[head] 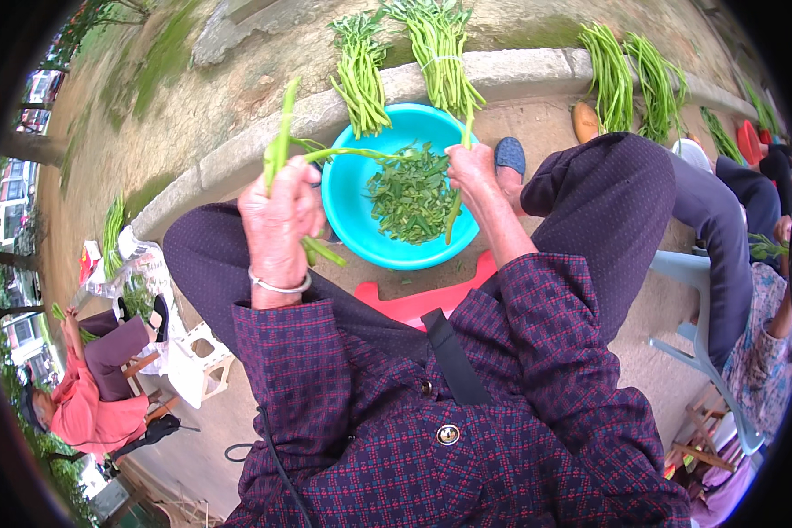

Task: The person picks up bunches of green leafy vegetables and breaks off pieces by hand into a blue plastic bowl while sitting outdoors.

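Green leafy-vegetable stems (281, 142) are gripped in my left hand (280, 211), with a bracelet on that wrist; their lower ends stick out below the palm. My right hand (472, 168) holds a thinner green stem (454, 214) that runs above and below the fist. Another thin stem stretches from my left hand over a turquoise plastic basin (396, 259). The basin stands on the ground between my knees, and a heap of torn or cut green leaves and stem pieces (412, 198) lies in it.
Bundles of long green stems (445, 72) lean over the stone kerb (515, 72). Below the basin is a red plastic stool (396, 307). A white stool (201, 363) and a seated person (96, 402) are at left; another person (759, 330) sits at right.
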Demonstrator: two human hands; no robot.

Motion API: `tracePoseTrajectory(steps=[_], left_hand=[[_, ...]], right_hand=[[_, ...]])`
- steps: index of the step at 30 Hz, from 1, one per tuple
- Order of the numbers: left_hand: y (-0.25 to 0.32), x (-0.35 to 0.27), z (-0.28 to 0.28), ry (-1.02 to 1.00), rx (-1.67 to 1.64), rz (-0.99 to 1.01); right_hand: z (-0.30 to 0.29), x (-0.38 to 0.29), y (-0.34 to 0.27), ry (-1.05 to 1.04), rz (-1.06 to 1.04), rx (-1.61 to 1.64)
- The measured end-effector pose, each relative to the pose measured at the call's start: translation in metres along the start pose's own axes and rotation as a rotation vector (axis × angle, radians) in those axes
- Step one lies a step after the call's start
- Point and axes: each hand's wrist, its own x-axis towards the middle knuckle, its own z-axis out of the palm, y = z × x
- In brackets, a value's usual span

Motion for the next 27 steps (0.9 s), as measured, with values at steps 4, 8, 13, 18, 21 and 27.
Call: tracePoseTrajectory(steps=[4, 8, 13, 18, 21, 27], left_hand=[[0.002, 0.003, -0.012, -0.029, -0.086, -0.032], [0.002, 0.004, -0.019, -0.061, -0.164, -0.034], [0.007, 0.006, -0.024, -0.101, -0.269, -0.075], [0.006, 0.008, -0.03, -0.147, -0.373, -0.116], [0.007, 0.008, -0.032, -0.16, -0.452, -0.123], [0.007, 0.01, -0.035, -0.207, -0.548, -0.152]], right_hand=[[0.0, 0.0, 0.003, -0.065, -0.078, -0.04], [-0.001, -0.007, -0.002, -0.05, -0.1, 0.039], [-0.004, -0.01, -0.007, -0.064, -0.079, 0.146], [-0.005, -0.017, -0.012, -0.133, -0.051, 0.326], [-0.007, -0.021, -0.019, -0.134, 0.046, 0.402], [-0.01, -0.028, -0.032, -0.173, 0.097, 0.478]])
